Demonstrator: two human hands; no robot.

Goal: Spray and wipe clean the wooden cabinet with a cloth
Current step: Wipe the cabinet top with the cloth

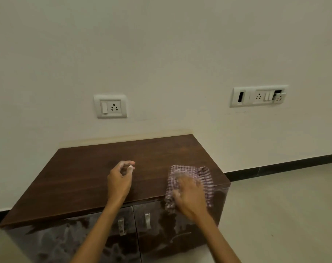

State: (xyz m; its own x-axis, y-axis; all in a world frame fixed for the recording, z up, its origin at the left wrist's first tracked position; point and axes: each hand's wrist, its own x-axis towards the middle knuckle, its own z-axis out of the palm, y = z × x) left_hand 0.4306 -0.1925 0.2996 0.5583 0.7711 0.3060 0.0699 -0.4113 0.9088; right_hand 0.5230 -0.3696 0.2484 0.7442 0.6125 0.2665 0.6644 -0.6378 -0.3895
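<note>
Here my right hand point(188, 194) presses the checked cloth point(190, 179), soft and limp, bunched under my palm at the wooden cabinet point(104, 179) top's right front corner; my left hand point(120, 179) hovers half-curled, grasping nothing.

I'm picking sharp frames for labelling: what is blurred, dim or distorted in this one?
Head view: the right hand and checked cloth are motion-blurred; the left hand is sharper. Lighting is dim and yellowish, with no hard shadows. The wide lens tilts the cabinet top and bows the skirting. The cabinet doors show pale smears.
</note>
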